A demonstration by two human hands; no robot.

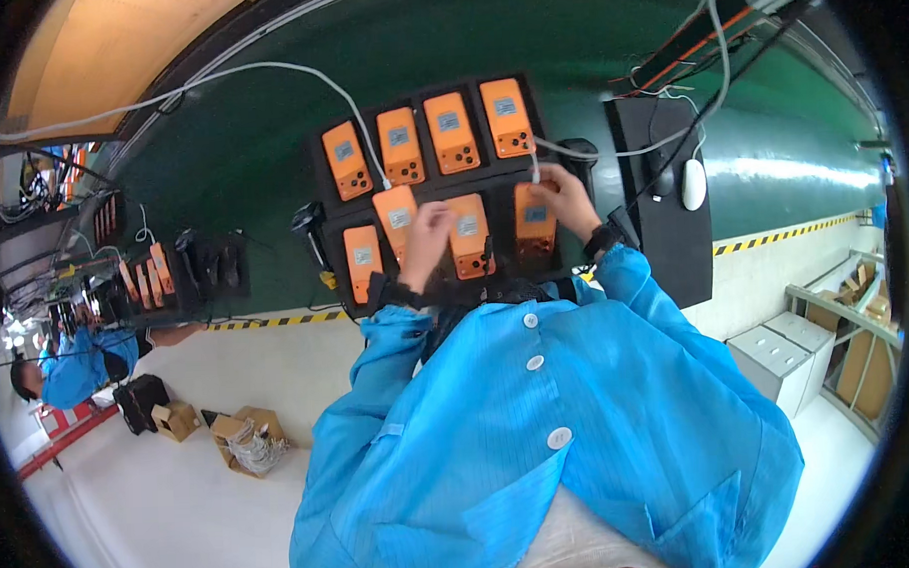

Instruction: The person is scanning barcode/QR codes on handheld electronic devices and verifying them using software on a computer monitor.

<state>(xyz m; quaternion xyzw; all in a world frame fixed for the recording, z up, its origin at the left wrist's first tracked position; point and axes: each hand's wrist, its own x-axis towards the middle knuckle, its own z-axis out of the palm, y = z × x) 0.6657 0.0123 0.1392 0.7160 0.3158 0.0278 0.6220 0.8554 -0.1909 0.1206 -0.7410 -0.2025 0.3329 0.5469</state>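
Note:
Orange phones with pale labels lie in two rows on a black foam tray. My right hand is closed at the top edge of the near-row right-hand phone, its fingertips pinching the plug end of a white cable. My left hand hovers between the near-row middle phone and a tilted phone. Its fingers are bent and blurred, and whether they hold anything cannot be seen. A second white cable reaches the top of the tilted phone. The far row includes a phone at its right end.
Handheld scanners flank the tray, with another scanner on the right. Further right, a white mouse rests on a black mat. At far left, a co-worker in blue reaches toward more orange phones. Cartons stand on the floor.

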